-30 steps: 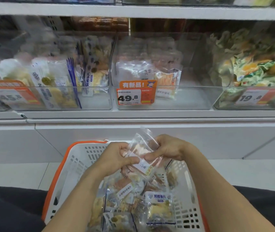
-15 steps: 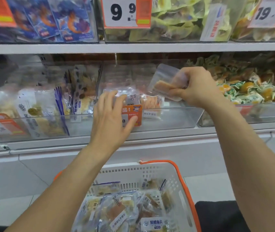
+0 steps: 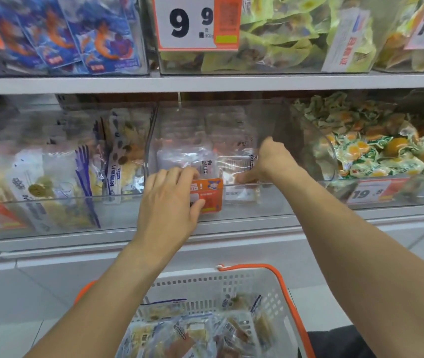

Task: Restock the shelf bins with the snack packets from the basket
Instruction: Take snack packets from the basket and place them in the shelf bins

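The clear middle bin point(image 3: 278, 200) on the lower shelf holds a few transparent snack packets. My left hand point(image 3: 172, 200) grips its front wall, fingers over the rim and thumb on the orange price tag point(image 3: 209, 196). My right hand point(image 3: 270, 161) reaches down inside the bin and pinches a clear snack packet point(image 3: 236, 164) with an orange-brown snack, set against the packets standing there. Below, the white basket with an orange rim point(image 3: 257, 285) holds several more packets point(image 3: 192, 332).
A bin of blue-and-white packets point(image 3: 50, 182) stands to the left, and one of green-and-yellow wrapped snacks point(image 3: 376, 156) to the right. The upper shelf edge point(image 3: 205, 83) runs close above the bins, with fuller bins and a 9.9 price tag point(image 3: 192, 21) on top.
My right hand carried the packet from the basket up and down into the middle bin. My left hand left the packet, rose and took hold of the bin's front wall.
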### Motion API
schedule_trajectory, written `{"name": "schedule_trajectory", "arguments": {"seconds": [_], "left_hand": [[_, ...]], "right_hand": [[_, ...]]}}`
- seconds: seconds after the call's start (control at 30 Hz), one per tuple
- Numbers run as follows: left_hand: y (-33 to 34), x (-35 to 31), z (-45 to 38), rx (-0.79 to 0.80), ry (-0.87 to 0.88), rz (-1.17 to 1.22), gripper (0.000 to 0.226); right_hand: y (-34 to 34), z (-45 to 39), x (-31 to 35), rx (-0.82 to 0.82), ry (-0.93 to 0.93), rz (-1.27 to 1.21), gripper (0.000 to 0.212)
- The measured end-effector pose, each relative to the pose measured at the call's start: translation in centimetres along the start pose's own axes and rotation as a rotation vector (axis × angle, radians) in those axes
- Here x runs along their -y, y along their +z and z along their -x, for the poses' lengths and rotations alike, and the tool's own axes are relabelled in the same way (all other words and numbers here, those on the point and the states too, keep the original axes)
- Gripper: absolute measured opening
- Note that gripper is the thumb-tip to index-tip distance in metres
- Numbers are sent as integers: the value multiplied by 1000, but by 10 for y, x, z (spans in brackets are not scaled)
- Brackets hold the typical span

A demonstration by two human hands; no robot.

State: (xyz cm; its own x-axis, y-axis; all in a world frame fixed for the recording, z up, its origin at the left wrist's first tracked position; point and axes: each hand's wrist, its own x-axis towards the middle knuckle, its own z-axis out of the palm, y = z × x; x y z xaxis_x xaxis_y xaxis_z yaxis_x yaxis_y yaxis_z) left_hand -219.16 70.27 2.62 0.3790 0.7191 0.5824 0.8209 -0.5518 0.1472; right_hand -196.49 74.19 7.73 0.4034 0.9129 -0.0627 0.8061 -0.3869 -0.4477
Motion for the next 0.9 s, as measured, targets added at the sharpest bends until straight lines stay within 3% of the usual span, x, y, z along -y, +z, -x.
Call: {"name": "schedule_trajectory", "arguments": {"seconds": [0.1, 0.17, 0.23, 0.3, 0.37, 0.4, 0.47, 0.53, 0.63, 0.73, 0.83, 0.9], "left_hand": [[-5, 2, -1, 39, 23, 24, 46], [-8, 2, 1, 51, 43, 91, 51], [-16, 0, 4, -51, 59, 232, 47], [-22, -3, 13, -343, 96, 330, 27], [-15, -5, 32, -532, 57, 396, 11], [-4, -7, 47, -516, 13, 441, 7], [27, -12, 84, -328, -108, 505, 7], [64, -14, 135, 29, -280, 502, 9], [114, -1, 231, 697, -497, 328, 13], [125, 0, 306, 1181, -629, 231, 37], [121, -7, 322, 1389, -781, 317, 35], [117, -3, 316, 1493, -826, 370, 53]], "right_hand": [[-2, 4, 0, -2, 21, -41, 111], [-5, 8, -4, -79, 12, -44, 96], [-7, 14, -10, -316, -113, -92, 52], [-3, 30, -20, -667, -303, -274, 9], [15, 58, -28, -926, -466, -497, 15], [32, 74, -32, -939, -525, -570, 20], [79, 105, -40, -819, -588, -621, 28], [134, 133, -54, -568, -577, -587, 28], [218, 182, -96, -14, -410, -350, 20], [275, 216, -146, 465, -200, -9, 10], [293, 231, -167, 975, -3, 369, 30], [295, 234, -168, 1121, 34, 510, 59]]}}
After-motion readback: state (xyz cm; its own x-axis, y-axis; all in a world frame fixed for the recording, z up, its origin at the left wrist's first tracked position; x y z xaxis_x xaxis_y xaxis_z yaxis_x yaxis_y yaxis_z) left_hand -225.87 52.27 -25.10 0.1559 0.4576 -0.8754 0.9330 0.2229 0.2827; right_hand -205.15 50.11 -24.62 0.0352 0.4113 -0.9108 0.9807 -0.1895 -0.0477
